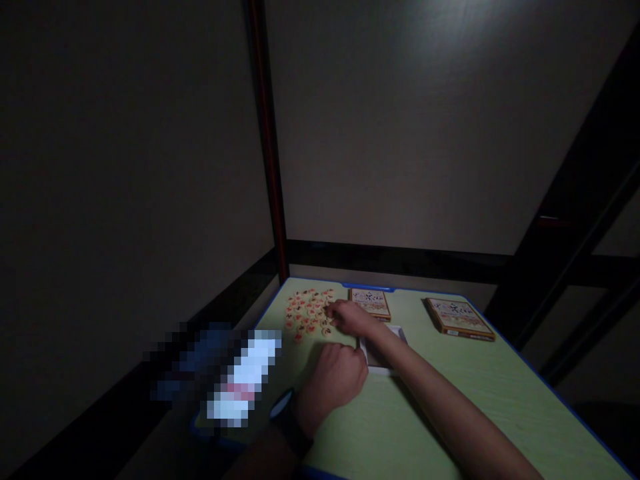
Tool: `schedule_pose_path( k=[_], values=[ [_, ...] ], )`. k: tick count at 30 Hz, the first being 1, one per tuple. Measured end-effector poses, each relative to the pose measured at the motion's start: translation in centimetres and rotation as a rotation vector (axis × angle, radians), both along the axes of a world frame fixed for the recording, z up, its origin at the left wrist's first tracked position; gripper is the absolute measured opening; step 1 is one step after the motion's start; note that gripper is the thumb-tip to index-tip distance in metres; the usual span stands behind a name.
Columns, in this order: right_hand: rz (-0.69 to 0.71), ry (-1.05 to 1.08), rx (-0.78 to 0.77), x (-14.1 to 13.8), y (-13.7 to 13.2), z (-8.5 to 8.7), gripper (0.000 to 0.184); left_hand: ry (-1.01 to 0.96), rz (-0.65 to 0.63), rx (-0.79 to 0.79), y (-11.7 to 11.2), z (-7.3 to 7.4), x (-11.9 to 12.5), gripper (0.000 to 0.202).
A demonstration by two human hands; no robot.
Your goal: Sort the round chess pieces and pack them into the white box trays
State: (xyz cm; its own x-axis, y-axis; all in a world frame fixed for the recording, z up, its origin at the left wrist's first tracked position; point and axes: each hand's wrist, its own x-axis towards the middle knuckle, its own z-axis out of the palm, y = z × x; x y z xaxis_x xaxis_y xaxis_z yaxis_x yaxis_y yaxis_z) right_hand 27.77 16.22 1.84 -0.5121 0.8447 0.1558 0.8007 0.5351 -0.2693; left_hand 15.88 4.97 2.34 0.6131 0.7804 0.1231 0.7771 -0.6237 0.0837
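Note:
Round xiangqi pieces (305,310) with red and dark characters lie spread over the far left of the green table. My right hand (350,317) reaches across to their right edge, its fingertips closed down on a piece there. Nearer to me, my left hand (337,377) is closed at the left wall of a shallow white open box (384,371); its fingertips are partly hidden. My right forearm passes over that box and covers part of it. A printed box lid or box (373,303) lies flat just behind my right hand.
Another printed box (461,319) lies at the table's right side. The green table (500,393) has a blue rim. At its left edge is a pixelated bright patch (247,377). Walls stand close behind and to the left. The light is dim.

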Motion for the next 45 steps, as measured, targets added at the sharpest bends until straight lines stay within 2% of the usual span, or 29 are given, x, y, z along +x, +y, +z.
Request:
schedule_pose_path(
  k=[4,13,19,27,31,35,39,43,45],
  values=[
    [0.0,-0.008,-0.007,-0.1,-0.1,0.1,0.026,0.002,-0.015,-0.003,-0.1,0.2,0.0,0.033],
    [0.017,0.007,0.005,0.3,0.3,-0.2,0.043,-0.008,-0.026,0.011,-0.1,0.1,0.1,0.035],
    [0.007,0.039,0.014,0.6,0.5,0.0,0.039,0.019,-0.023,0.007,-0.1,0.2,0.1,0.034],
    [-0.159,0.098,0.097,2.1,1.2,1.4,0.039,-0.035,-0.012,0.055,-0.3,-0.2,0.4,0.029],
    [-0.265,0.103,0.129,3.2,1.6,2.3,0.036,-0.021,-0.042,0.072,-0.4,-0.4,0.4,0.027],
    [-0.312,0.084,0.142,4.1,1.8,2.9,0.034,-0.014,-0.099,0.055,-0.3,-0.5,0.4,0.027],
    [-0.281,0.009,0.094,3.6,2.6,2.6,0.038,-0.021,-0.144,0.042,0.0,-0.9,0.5,0.024],
    [-0.183,-0.09,0.04,1.4,4.6,2.1,0.05,-0.045,-0.149,0.052,0.2,-1.3,0.5,0.024],
    [-0.141,-0.139,0.017,0.2,5.8,2.0,0.049,-0.058,-0.137,0.044,0.2,-1.4,0.5,0.024]
  ],
)
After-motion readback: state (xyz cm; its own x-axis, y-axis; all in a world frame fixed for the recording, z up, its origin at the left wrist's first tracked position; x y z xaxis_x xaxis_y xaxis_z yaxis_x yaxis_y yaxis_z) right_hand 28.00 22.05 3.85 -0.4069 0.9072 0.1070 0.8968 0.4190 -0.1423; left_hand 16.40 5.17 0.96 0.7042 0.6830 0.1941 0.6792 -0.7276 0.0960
